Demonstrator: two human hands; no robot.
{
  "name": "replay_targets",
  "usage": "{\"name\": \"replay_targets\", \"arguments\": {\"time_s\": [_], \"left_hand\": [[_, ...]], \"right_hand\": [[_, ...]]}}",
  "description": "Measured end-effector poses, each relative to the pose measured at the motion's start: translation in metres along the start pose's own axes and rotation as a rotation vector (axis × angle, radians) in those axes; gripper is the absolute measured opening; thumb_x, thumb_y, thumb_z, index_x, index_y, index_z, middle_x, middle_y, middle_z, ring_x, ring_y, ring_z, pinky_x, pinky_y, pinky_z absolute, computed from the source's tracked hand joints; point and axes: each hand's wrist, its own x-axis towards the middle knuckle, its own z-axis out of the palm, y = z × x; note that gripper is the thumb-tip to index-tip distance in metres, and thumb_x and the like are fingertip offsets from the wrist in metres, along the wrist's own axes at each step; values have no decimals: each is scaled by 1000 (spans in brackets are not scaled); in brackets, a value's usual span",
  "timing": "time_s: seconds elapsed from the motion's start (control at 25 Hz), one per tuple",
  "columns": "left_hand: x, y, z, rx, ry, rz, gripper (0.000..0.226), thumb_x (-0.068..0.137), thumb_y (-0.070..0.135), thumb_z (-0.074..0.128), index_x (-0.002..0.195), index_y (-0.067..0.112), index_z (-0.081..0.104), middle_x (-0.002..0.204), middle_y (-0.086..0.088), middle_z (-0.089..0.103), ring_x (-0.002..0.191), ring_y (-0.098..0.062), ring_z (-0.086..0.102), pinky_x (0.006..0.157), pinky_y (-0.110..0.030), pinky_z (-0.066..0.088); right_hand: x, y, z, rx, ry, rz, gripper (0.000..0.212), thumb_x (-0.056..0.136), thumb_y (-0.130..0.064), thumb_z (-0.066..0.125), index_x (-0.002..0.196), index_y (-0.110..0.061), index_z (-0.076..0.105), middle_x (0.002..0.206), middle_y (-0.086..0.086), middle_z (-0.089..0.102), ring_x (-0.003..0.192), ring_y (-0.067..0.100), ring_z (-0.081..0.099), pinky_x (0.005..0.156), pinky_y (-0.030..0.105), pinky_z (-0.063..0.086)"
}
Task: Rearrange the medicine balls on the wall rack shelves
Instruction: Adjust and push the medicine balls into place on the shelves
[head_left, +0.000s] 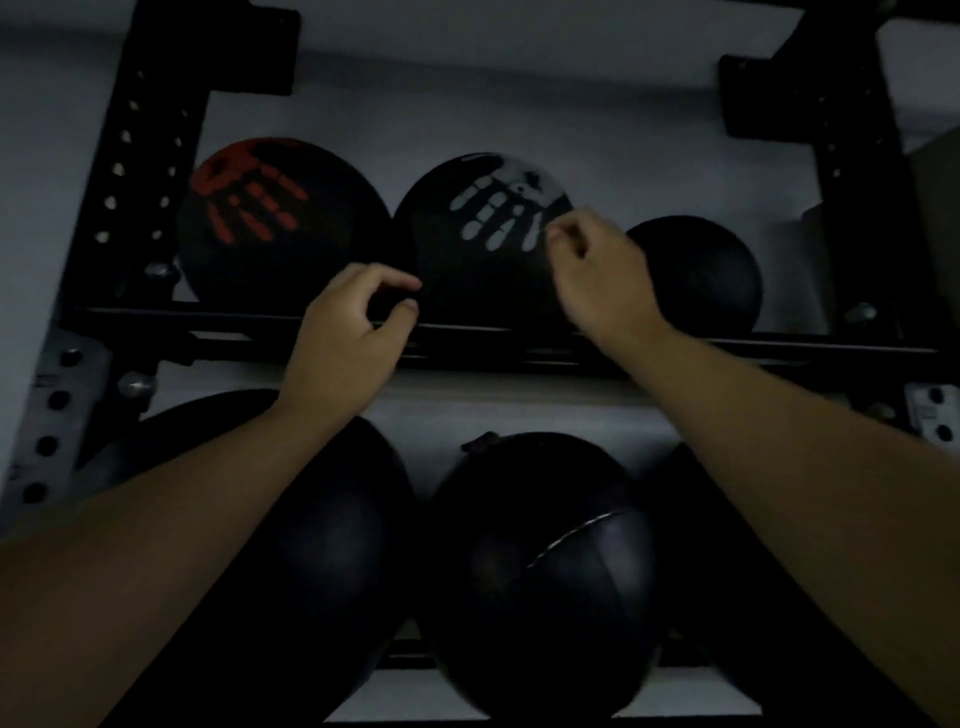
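Where the dim light falls on the upper shelf of the black steel wall rack (519, 332), you have three round black medicine balls in a row. The left one, a black ball printed with red handprints (270, 223), sits just beside the middle one, a black ball printed with pale grey handprints (483, 234); the two look to be touching. To the right is a smaller plain black ball (701, 275), close to the middle ball, though your right hand hides the gap between them. Below, on the lower shelf, you have larger dark leather-look balls; the middle one is a stitched black ball with a visible seam (540, 566).

Your left hand (348, 332) is raised in front of the upper shelf rail, at the lower left edge of the grey-print ball. Its fingers are curled loosely, thumb and forefinger apart, gripping nothing. Your right hand (597, 275) is higher, against the right side of the same ball, fingers bent and bunched near the grey print. Motion blur softens it, so you cannot tell whether it presses on the ball or merely hovers at it. Both bare forearms reach up from the bottom corners.
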Motion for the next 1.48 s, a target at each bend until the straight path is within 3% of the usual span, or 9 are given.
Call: {"name": "replay_targets", "arguments": {"time_s": [0.12,0.2,0.36,0.48,0.6,0.68,0.8,1.24,1.48], "left_hand": [[32,56,75,16,68,151,17,98,16,63,110,13,74,112,3,67,105,-5,59,90,-3,41],[54,86,124,45,101,233,18,96,17,62,107,11,74,111,-3,70,104,-13,63,93,-22,50],[92,125,208,114,37,210,25,96,25,57,115,13,69,122,-5,66,108,-18,62,103,-46,51],[116,149,254,202,-49,172,33,102,31,56,130,13,62,138,-6,59,127,-24,56,111,-46,45],[136,171,288,255,-121,126,43,106,38,49,143,16,53,152,-5,50,137,-27,49,114,-41,37],[148,172,306,322,-221,91,51,108,44,42,153,20,47,163,-4,43,147,-28,41,120,-42,30],[156,156,318,369,-340,70,57,109,53,35,160,27,40,170,-3,35,156,-27,31,127,-48,22],[134,120,314,270,-77,84,58,109,52,34,153,17,47,153,-11,49,141,-29,44,118,-42,35],[127,128,330,329,60,36,57,109,50,35,150,14,50,149,-12,53,138,-30,45,119,-43,32]], "right_hand": [[51,75,-76,-101,126,42,37,102,-35,45,119,-12,68,124,18,69,114,34,65,86,28,43],[73,117,-117,-80,166,78,37,104,-32,44,122,-9,67,126,19,67,114,35,64,82,26,38],[102,192,-155,-69,78,196,41,107,-34,42,132,-6,60,137,25,60,119,40,60,90,34,43],[111,225,-153,4,-36,385,61,106,-52,32,148,-10,46,153,23,47,132,42,52,104,41,42],[116,233,-138,133,-181,502,83,102,-66,23,166,-13,17,171,15,26,150,40,36,122,56,34],[123,236,-124,194,-216,539,92,98,-72,20,167,-12,10,174,13,20,156,37,29,128,56,24],[132,239,-105,275,-171,581,85,102,-68,18,168,-14,5,176,12,14,159,35,22,131,50,16],[167,229,-64,270,10,450,80,98,-62,34,160,-12,38,160,15,46,137,37,52,118,45,42],[170,234,-70,301,-78,381,77,96,-60,40,156,-11,44,155,14,52,133,35,56,117,44,44]]}}
